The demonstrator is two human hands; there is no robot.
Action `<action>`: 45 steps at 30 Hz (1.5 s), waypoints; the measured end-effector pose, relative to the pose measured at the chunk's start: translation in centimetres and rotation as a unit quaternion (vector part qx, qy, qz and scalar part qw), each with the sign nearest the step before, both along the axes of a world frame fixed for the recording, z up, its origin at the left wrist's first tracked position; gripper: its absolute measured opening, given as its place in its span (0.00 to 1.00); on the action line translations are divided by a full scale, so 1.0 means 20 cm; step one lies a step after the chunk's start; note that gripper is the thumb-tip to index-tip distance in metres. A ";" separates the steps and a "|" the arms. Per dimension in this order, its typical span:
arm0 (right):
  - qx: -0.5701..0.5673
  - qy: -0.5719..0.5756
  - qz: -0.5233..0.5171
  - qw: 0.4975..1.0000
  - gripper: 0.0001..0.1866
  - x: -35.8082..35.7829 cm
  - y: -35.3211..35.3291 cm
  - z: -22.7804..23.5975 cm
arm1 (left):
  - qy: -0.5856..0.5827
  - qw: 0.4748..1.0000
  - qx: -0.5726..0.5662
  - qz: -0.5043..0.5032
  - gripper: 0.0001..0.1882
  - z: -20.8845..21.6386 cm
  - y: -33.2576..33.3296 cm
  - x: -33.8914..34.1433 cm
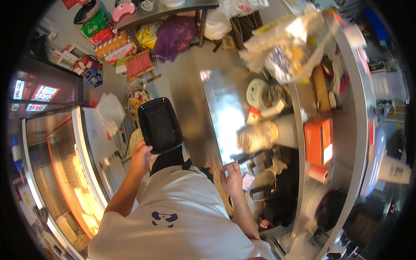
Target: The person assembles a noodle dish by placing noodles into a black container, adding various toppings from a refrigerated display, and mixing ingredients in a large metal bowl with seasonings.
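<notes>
My left hand (141, 158) grips the near edge of a black rectangular food container (160, 125), thumb over its rim. The container is tilted, and I look into its hollow side, where no contents show. My right hand (232, 178) is closed, with its fingers curled toward the thumb, beside the metal worktop (223, 99). What it holds, if anything, cannot be made out. Just past its fingertips are a dark handle-like piece and a cluster of dark containers (265, 184). A clear round tub (257, 136) stands farther along the worktop.
A glass-fronted lit cabinet (65, 173) stands at the left. Overhanging shelves (298, 130) with an orange box (318, 141) and plastic bags (288, 52) line the right. Ahead are a purple sack (175, 37), drink crates and a table (169, 12).
</notes>
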State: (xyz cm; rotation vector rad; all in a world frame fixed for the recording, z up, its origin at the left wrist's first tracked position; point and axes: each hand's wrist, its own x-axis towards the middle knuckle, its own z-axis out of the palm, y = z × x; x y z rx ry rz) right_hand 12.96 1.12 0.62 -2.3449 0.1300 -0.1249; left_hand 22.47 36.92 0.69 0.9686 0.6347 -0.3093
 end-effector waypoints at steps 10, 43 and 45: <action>-0.042 0.119 -0.095 0.988 0.15 1.20 0.35 -0.15 | -0.071 0.993 0.076 -0.063 0.08 -0.10 0.43 1.18; 0.427 -0.136 -0.562 0.695 0.10 4.12 -1.35 0.01 | -0.132 0.721 -0.046 -0.679 0.06 0.10 -1.79 4.64; 0.431 -0.170 -0.580 0.670 0.09 4.26 -1.66 0.00 | -0.119 0.709 -0.033 -0.694 0.07 0.03 -1.96 4.70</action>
